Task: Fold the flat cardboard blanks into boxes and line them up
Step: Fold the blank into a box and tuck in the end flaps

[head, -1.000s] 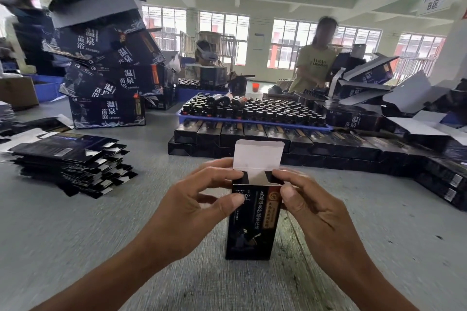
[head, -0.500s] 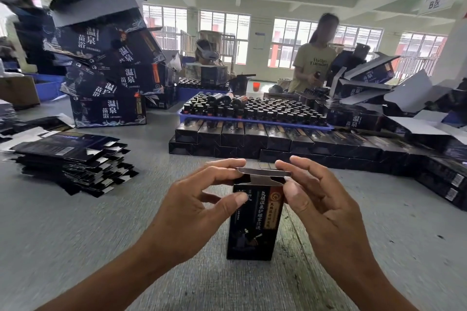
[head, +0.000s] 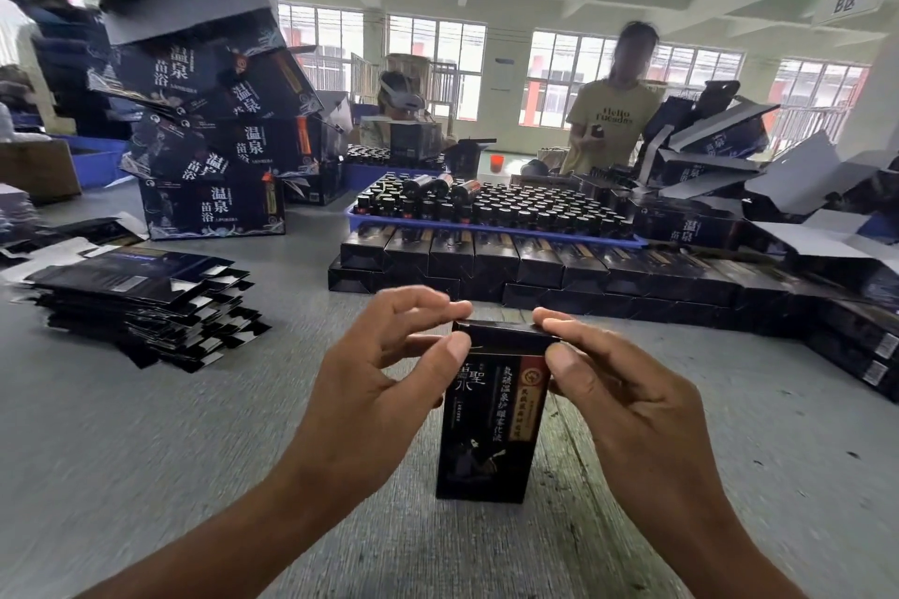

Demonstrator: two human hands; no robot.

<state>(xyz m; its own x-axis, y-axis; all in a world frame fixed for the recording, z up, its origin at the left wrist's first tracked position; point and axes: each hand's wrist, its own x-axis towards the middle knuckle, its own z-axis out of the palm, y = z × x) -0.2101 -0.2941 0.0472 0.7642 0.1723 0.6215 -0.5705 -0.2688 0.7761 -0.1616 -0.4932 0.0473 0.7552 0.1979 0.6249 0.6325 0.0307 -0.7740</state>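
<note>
**Top flap down, box standing between my hands**

I'm working on a wide grey table, and most of what sits on it is laid out to feed this job. Across the far side runs the row of finished boxes, lying side by side in two tiers; I judge that is where this one goes next. Behind it a blue tray carries dark bottles packed upright, presumably the contents to come. To my left lies the stack of flat blanks, fanned out and close enough to draw from without leaning.

The box I am folding stands upright on its base in front of me, which frees both hands for the top end. Its lid looks pressed down flush, though I cannot tell whether the tuck tab is fully seated.

My left hand pinches the upper left corner between thumb and forefinger, the other fingers loosely curled clear. My right hand mirrors it on the upper right corner. Pinching both corners keeps the walls square while the flap goes home.
</note>
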